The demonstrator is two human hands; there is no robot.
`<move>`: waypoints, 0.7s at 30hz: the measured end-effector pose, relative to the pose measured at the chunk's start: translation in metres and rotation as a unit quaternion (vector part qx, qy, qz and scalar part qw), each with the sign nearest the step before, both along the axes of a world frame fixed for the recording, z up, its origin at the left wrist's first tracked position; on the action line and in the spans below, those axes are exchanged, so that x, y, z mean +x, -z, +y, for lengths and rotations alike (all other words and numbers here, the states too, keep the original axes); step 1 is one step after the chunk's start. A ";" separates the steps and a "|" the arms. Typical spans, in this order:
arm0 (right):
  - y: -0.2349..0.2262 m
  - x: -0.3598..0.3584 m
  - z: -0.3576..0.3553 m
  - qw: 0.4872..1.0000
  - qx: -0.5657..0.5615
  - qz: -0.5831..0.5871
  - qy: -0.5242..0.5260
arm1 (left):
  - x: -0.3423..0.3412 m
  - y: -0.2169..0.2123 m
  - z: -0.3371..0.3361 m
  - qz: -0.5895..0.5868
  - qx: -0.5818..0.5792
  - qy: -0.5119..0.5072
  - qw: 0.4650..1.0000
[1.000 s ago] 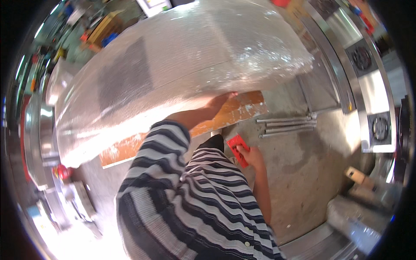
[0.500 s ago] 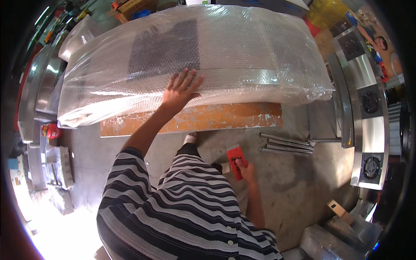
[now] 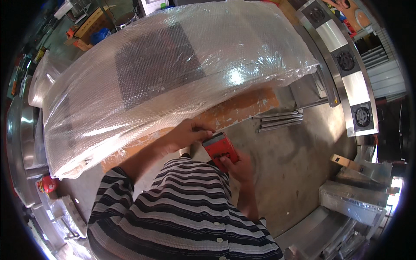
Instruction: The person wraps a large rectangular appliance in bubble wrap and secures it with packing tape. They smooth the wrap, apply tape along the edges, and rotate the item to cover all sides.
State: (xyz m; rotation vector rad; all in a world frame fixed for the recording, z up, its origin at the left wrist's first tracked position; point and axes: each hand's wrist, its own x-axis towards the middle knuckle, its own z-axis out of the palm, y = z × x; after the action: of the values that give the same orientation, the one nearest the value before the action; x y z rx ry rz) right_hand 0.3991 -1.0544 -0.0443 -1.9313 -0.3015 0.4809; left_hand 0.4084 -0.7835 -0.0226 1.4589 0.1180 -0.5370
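Bubble-wrapped unit (image 3: 173,73) blocks ahead; metal rods (image 3: 277,121) lie right; bare concrete floor (image 3: 294,173) open beside hands.

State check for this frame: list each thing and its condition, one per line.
Large unit: fully wrapped in bubble film, resting on a wooden pallet.
Red tape dispenser: held by the right hand, left hand touching its top.
Metal rods: lying loose on the floor.

I'm standing in a metal workshop. Stainless steel units with fans (image 3: 346,65) line the bare concrete floor (image 3: 299,164), beside a big bubble-wrapped appliance (image 3: 173,73) and loose steel bars (image 3: 277,121).
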 end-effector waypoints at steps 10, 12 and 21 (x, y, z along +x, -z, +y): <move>-0.008 -0.010 0.026 0.998 0.030 -0.030 0.053 | 0.027 -0.033 0.019 -0.033 0.044 0.081 0.995; -0.009 -0.008 0.024 0.997 0.025 -0.037 0.067 | 0.034 -0.028 0.016 -0.081 0.064 0.067 0.992; -0.039 0.064 0.060 0.995 -0.035 0.064 0.063 | 0.160 -0.026 0.080 -0.369 0.540 -0.122 0.746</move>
State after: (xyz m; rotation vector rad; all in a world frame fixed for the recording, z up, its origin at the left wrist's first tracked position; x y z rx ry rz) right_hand 0.4631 -0.9943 -0.0052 -1.9633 -0.0805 0.5348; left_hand 0.5682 -0.7036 0.0039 2.6428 -0.0332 0.4897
